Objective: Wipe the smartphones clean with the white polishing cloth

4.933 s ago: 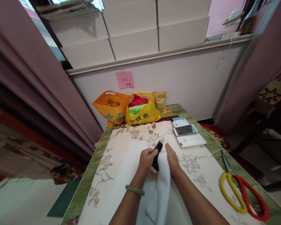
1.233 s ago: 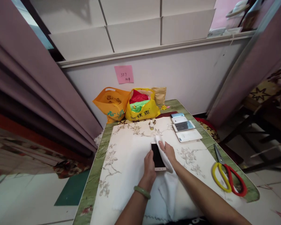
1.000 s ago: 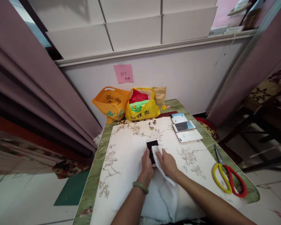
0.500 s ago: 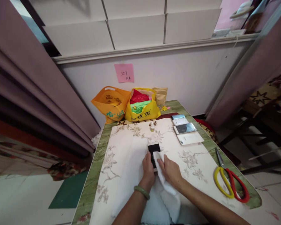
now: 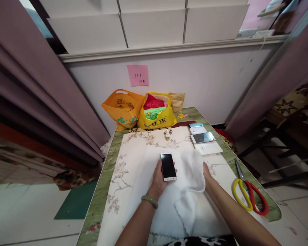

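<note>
My left hand (image 5: 158, 177), below a green bangle, is wrapped round a white-framed smartphone (image 5: 167, 166) with its dark screen facing up. Its fingertips show along the phone's right edge. Off to the right, my right hand (image 5: 207, 173) grips the side of a white cloth (image 5: 193, 171); most of its fingers are behind the fabric. The cloth hangs spread, apart from the phone, and its lower part falls toward my lap. Beyond the phone a small bottle (image 5: 167, 136) stands on the flowered white mat (image 5: 123, 186).
Several phones (image 5: 203, 137) lie in a row at the right. Scissors (image 5: 248, 191) with yellow and red handles rest near the right edge. An orange bag (image 5: 124, 111), a yellow bag (image 5: 157, 119) holding red and green items, and a brown pouch (image 5: 178, 101) stand along the back.
My right hand has moved right, taking the cloth off the phone and spreading it. My left hand still holds the phone, now turned to show its whole screen.
</note>
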The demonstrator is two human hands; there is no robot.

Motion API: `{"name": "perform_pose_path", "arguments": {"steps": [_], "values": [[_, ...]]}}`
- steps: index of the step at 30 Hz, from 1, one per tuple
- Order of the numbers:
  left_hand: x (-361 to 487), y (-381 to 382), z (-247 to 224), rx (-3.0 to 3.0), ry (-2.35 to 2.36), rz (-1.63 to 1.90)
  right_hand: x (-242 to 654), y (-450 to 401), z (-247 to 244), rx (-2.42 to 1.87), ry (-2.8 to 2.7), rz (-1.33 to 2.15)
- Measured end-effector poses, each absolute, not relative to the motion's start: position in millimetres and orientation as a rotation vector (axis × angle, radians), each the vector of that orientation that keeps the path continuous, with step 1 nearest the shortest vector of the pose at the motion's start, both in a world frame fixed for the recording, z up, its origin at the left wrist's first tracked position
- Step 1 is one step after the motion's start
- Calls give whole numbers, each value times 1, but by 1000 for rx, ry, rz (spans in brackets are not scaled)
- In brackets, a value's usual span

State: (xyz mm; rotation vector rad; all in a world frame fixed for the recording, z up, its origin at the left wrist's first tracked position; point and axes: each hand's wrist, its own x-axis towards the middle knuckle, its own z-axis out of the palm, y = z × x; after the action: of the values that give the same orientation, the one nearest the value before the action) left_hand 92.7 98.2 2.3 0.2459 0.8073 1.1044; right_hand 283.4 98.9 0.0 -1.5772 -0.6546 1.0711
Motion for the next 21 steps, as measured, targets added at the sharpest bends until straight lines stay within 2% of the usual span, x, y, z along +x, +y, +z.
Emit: {"name": "perform_pose_path", "arguments": {"steps": [4, 6, 11, 14, 16, 21], "values": [[82, 100, 4, 266, 658, 1091, 244, 92, 9, -1506, -801, 1097], [77, 100, 1, 222, 586, 1073, 232, 89, 18, -1436, -1238, 1012], [68, 102, -9, 60, 580, 1060, 229, 80, 23, -1247, -2208, 459], [68, 102, -9, 47, 606, 1050, 225, 83, 12, -1032, -2596, 398], [69, 103, -6, 64, 624, 1055, 219, 95, 5, -1036, -2675, 376], [70, 102, 3, 184, 539, 1021, 214, 120, -2, -1500, -2481, 293]]}}
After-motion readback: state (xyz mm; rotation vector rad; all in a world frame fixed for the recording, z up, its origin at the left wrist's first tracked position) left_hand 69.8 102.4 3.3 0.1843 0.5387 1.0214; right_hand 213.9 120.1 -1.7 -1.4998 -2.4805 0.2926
